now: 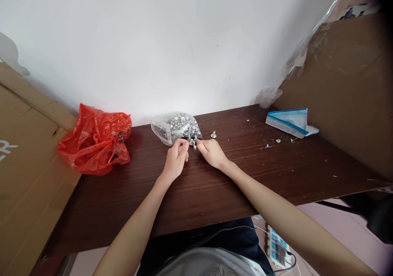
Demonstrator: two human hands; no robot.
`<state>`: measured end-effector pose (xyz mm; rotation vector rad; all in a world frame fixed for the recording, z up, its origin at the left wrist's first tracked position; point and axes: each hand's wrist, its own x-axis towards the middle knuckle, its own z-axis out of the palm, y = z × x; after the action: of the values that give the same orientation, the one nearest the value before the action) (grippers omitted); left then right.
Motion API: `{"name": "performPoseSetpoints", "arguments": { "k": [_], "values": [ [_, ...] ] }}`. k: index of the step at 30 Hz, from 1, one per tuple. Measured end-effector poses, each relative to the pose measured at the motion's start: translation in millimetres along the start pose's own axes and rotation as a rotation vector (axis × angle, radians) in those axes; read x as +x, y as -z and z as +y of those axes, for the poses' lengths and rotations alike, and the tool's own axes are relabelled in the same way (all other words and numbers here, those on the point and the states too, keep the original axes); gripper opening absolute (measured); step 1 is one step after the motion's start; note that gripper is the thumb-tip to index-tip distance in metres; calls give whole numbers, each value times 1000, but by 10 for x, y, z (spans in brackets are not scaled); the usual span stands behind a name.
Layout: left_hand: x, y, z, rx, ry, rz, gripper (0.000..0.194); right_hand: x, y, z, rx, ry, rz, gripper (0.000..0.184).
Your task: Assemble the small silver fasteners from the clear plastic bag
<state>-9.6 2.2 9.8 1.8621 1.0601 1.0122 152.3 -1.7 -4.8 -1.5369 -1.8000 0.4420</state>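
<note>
A clear plastic bag full of small shiny metal pieces lies against the wall, its loose mouth to the left. In front of it, several small metal screws with wide round heads sit between my two hands. My left hand has thumb and fingers pressed together just left of them; whatever it pinches is hidden. From the right, my right hand is closed with its fingertips at these screws, and its grip is too small to make out. One more wide-headed screw stands beyond my right hand, stem up.
A crumpled red plastic bag lies at the left beside a cardboard box. On the right are a blue and white folded carton, a clear plastic cup and white scraps on the brown table. A power strip lies below.
</note>
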Motion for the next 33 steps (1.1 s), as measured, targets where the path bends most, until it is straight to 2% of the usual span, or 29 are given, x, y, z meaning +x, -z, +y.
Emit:
{"name": "performPoseSetpoints", "arguments": {
  "k": [7,12,15,20,23,26,28,30,33],
  "values": [
    [-19,-12,36,2,-54,-85,37,-1,-6,15,25,6,-11,42],
    [-26,20,84,-34,-102,-25,55,-1,3,-3,31,-14,-20,42],
    [-22,21,96,-75,-88,46,47,1,9,-11,25,-24,-18,43],
    [-3,15,82,-135,-11,-67,46,-1,16,-7,25,-15,-21,43],
    [3,27,90,-197,-1,13,55,0,19,-10,14,-35,-19,43],
    [6,37,105,-214,-3,86,48,4,22,-18,10,-52,-17,44],
    [3,34,109,-175,-5,43,48,6,22,-20,9,-48,-16,44],
    [-6,24,108,-133,-6,-31,55,7,20,-15,10,-43,-11,44],
    [-20,8,101,-111,-38,-32,59,9,14,-2,21,-36,-7,45]
  ]
}}
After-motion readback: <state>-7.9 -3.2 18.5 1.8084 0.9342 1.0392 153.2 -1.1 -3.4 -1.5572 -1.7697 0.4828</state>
